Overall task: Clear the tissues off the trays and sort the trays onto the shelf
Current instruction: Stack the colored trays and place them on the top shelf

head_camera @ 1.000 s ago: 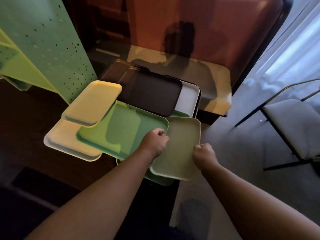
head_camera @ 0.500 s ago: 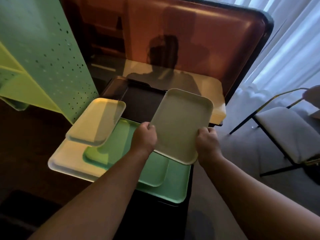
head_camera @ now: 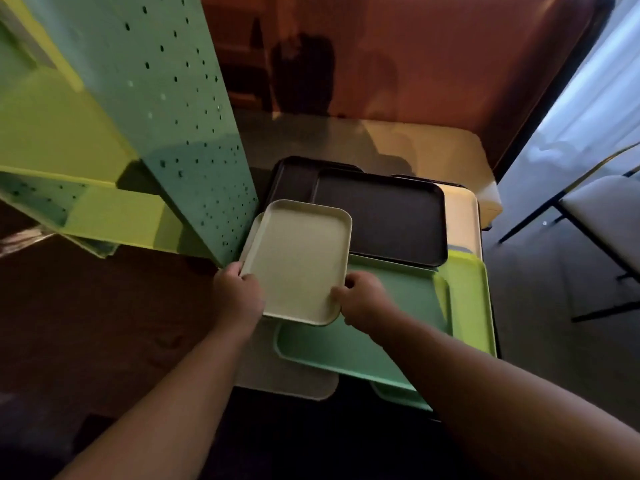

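Both hands hold one small cream tray (head_camera: 298,261) above the pile of trays; the left hand (head_camera: 239,296) grips the tray's near left edge, fingers curled round the rim; the right hand (head_camera: 362,301) grips the near right corner, fingers (head_camera: 346,282) curled over the rim. The tray is empty and lies roughly level, its long side running away from the person; its far left corner sits just beside the perforated green side panel of the shelf (head_camera: 180,116). A second cream tray (head_camera: 254,233) shows as a thin edge directly beneath the held one on the left side; whether the two touch cannot be told.

The pile lies on a dark counter (head_camera: 346,445); a mint green tray (head_camera: 381,327) lies under the right hand; a yellow-green tray (head_camera: 471,299) lies beneath it to the right; a black tray (head_camera: 388,216) lies beyond the held tray, overlapping a second black tray (head_camera: 294,178) and a white tray (head_camera: 462,216); a pale tray (head_camera: 287,375) lies below the left forearm.

The shelf has yellow-green boards (head_camera: 52,133) at the left. A chair (head_camera: 602,216) stands at the right, well apart from the pile.
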Available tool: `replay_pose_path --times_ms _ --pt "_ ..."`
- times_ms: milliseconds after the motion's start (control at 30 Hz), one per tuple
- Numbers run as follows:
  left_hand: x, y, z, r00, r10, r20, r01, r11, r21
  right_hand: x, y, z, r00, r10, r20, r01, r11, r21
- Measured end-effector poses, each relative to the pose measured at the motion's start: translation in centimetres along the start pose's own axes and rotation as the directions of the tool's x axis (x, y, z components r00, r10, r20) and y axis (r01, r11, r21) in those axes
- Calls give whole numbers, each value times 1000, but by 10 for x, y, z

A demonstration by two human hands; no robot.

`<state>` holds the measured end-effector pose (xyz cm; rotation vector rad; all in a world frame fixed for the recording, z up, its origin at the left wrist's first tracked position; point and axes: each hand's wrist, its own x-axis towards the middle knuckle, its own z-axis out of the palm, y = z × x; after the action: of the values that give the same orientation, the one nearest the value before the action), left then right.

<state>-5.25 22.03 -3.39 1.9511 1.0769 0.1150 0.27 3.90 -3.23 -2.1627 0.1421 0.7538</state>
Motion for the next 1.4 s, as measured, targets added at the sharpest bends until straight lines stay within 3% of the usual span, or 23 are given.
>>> replay_pose_path --times_ms 300,500,600,767,900,1033,1200,1333,1400 --pt "24 -43 -20 997 -47 -59 49 998 37 14 -8 36 998 64 12 -63 994 -93" --pt "28 -40 -25 996 -83 16 83 997 5 8 -4 45 989 96 112 -73 978 -195" --pt "28 -37 -23 997 -77 15 78 997 -17 7 -5 45 990 100 101 -86 987 -134" --pt "22 -34 -23 997 -62 44 64 996 -54 -3 -9 37 990 124 69 -137 962 237" --pt "16 -29 -14 986 -71 149 88 990 -109 -17 1 22 998 59 37 -66 962 265" --pt "9 -27 -1 947 -61 314 152 949 -275 -27 21 -1 999 -5 32 -4 963 268" --pt "-15 -14 20 963 25 267 27 982 -187 -28 45 -21 994 33 103 -58 968 246" --pt "-31 -13 35 944 -16 329 80 980 -181 -27 53 -35 993 78 90 -105 931 348" --pt "-34 -15 39 925 -29 378 138 955 -263 -25 57 -51 990 83 114 -118 927 356"
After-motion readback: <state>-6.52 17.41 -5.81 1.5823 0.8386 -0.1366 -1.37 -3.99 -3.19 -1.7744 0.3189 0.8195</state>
